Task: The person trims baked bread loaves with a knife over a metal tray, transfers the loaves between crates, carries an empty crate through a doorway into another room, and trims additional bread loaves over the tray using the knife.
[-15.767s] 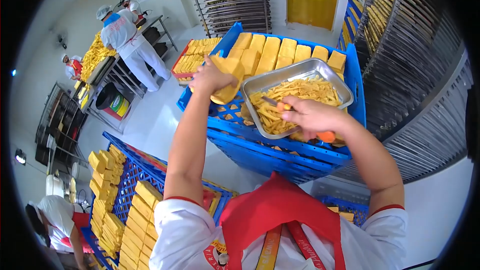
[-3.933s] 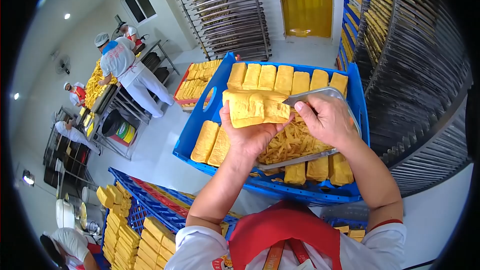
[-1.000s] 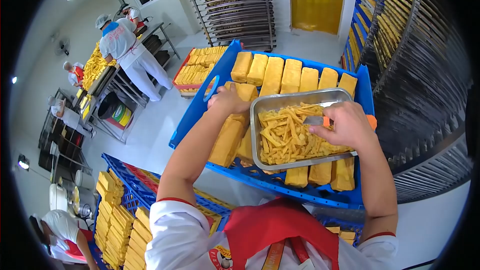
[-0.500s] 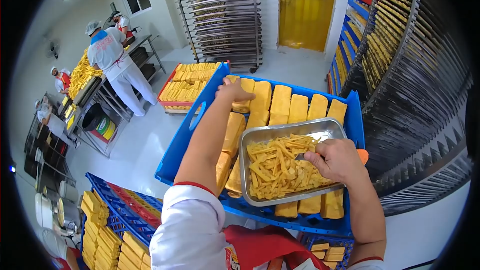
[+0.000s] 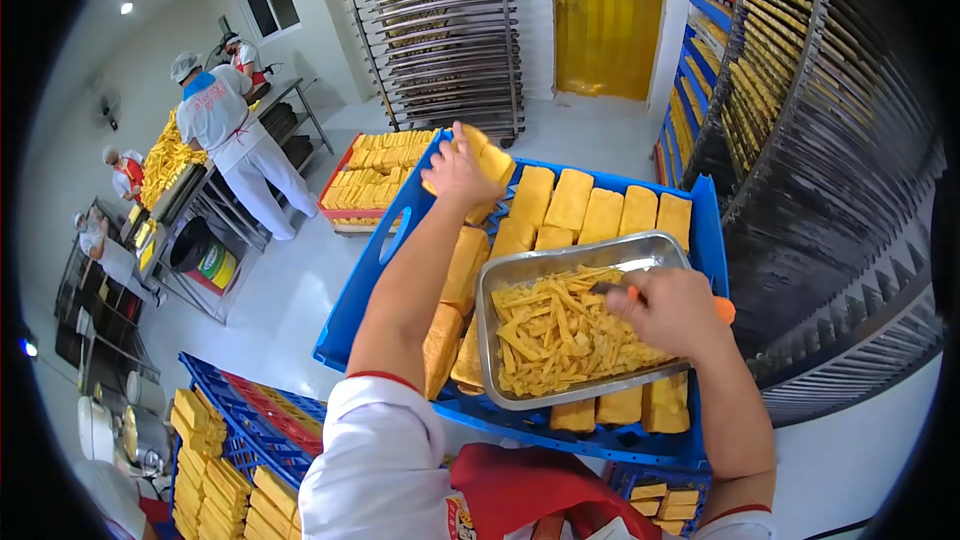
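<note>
My left hand (image 5: pixel 462 178) is wrapped round a yellow loaf (image 5: pixel 494 166) at the far left corner of a blue crate (image 5: pixel 345 310). The loaf is tilted up. Rows of similar yellow loaves (image 5: pixel 570 202) lie in the crate. A metal tray (image 5: pixel 490 335) of thin yellow trimmings (image 5: pixel 560 335) rests on top of them. Above the tray's right side, my right hand (image 5: pixel 672 310) is closed round the orange handle of a knife (image 5: pixel 724 311). Its short blade points left over the trimmings, and my fingers hide part of it.
A red crate (image 5: pixel 345 213) of yellow slices stands beyond the left corner. Blue crates (image 5: pixel 250 430) with yellow pieces are at lower left. Tall tray racks (image 5: pixel 780 140) rise on the right and at the back (image 5: pixel 440 30). Several people work at tables on the left.
My left hand has lifted and tilted the loaf at the corner. My right hand has shifted slightly with the knife, and more of the blade area shows.
</note>
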{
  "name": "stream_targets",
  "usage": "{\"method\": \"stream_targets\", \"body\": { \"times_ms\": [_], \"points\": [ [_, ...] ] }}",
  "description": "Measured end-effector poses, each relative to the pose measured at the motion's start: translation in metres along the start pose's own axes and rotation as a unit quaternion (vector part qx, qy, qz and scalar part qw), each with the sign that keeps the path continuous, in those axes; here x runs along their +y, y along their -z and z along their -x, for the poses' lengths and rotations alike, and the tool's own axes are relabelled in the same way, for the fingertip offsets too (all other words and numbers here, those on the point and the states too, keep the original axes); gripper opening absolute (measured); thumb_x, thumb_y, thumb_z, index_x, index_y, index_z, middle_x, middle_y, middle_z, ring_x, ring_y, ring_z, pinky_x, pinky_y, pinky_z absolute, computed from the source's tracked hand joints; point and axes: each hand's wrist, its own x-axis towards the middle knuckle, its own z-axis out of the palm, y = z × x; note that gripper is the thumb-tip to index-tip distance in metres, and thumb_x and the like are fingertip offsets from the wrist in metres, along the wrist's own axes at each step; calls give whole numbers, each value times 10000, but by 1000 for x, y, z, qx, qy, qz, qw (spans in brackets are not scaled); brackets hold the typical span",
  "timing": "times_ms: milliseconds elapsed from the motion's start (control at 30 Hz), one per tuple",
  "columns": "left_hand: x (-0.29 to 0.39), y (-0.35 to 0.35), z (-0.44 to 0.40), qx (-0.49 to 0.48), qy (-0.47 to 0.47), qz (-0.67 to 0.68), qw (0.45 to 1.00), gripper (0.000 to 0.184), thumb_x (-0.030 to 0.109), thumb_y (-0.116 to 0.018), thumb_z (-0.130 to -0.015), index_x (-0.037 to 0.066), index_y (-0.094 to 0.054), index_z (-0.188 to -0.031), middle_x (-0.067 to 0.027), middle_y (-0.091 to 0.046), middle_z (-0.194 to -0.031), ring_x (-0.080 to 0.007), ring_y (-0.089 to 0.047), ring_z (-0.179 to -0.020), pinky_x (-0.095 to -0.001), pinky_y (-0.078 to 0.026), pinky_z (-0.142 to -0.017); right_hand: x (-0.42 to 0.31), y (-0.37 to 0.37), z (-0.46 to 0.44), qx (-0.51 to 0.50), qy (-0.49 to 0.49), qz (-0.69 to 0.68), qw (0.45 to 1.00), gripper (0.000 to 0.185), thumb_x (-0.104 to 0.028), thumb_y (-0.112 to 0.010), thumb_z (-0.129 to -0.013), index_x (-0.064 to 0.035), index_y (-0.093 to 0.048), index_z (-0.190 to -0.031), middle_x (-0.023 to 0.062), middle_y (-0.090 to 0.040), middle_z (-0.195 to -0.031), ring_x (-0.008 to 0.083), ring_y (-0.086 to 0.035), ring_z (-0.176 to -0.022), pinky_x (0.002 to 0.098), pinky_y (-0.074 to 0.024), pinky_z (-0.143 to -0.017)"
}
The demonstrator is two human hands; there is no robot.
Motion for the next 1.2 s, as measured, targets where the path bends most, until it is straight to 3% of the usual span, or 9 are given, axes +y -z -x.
{"method": "stream_targets", "body": {
  "times_ms": [100, 233, 300, 467, 633, 933, 1000, 1067, 1200],
  "points": [
    [-11, 32, 27, 169, -231, 152, 946, 1404, 295, -879, -493, 32, 21, -1538, -239, -376, -1374, -431, -411, -1258, -475, -351, -1087, 6, 1, -6, 57, -56, -73, 994, 460, -435, -545, -949, -21, -669, -791, 153, -629, -667, 356, -629, -661, 455, -497, -626],
    [-16, 82, 99, 90, -494, 292, 814, 1406, 259, -823, -448, -33, 27, -1529, -267, -240, -1510, -421, -273, -1403, -438, -207, -1178, 4, 6, -8, 178, -82, -203, 959, 488, -416, -525, -974, -18, -621, -709, 168, -586, -623, 360, -595, -600, 445, -456, -570],
    [-14, 81, 132, 51, -506, 306, 805, 1451, 320, -834, -400, -47, -1, -1530, -276, -132, -1565, -409, -166, -1459, -443, -147, -1192, -5, 7, -8, 214, -38, -265, 939, 511, -417, -529, -977, -16, -598, -668, 175, -550, -584, 356, -580, -578, 432, -436, -545],
    [-18, 61, 170, 6, -560, 249, 790, 1474, 216, -873, -381, -6, 22, -1531, -309, -205, -1510, -499, -232, -1396, -487, -226, -1172, -18, 20, -7, 247, -11, -244, 938, 517, -416, -543, -968, -29, -559, -624, 172, -537, -564, 379, -557, -538, 451, -415, -503],
    [-18, 62, 188, -5, -551, 240, 799, 1469, 213, -879, -387, 5, 14, -1534, -297, -196, -1522, -507, -206, -1407, -498, -217, -1174, -11, 11, -8, 266, 28, -188, 945, 503, -422, -554, -950, -46, -572, -617, 150, -568, -574, 372, -577, -549, 460, -433, -513],
    [-7, 57, 191, 0, -567, 263, 781, 1447, 209, -873, -390, 16, -16, -1541, -286, -231, -1505, -496, -247, -1384, -501, -233, -1162, -11, 11, -3, 148, 63, -225, 961, 541, -527, -581, -908, -54, -647, -655, 130, -573, -543, 330, -585, -522, 411, -416, -500],
    [-7, 53, 190, -7, -567, 267, 779, 1447, 209, -873, -389, 20, -19, -1542, -283, -241, -1500, -491, -267, -1371, -503, -237, -1159, -12, 8, -3, 81, 19, -309, 948, 548, -564, -614, -868, -57, -674, -668, 119, -567, -531, 308, -584, -510, 393, -413, -498],
    [-11, 45, 185, 71, -574, 254, 775, 1440, 207, -871, -392, 28, -25, -1543, -279, -287, -1461, -483, -311, -1332, -507, -255, -1144, -9, 13, 0, 86, 45, -313, 945, 532, -553, -611, -871, -62, -686, -681, 119, -570, -535, 305, -586, -512, 392, -413, -499],
    [-15, 62, 183, 72, -547, 256, 794, 1408, 197, -863, -430, 10, -15, -1538, -272, -340, -1421, -469, -341, -1304, -488, -261, -1138, 8, 13, 1, 134, 93, -226, 960, 484, -512, -596, -890, -79, -706, -704, 123, -591, -566, 306, -600, -540, 406, -425, -516]
  ]
}}
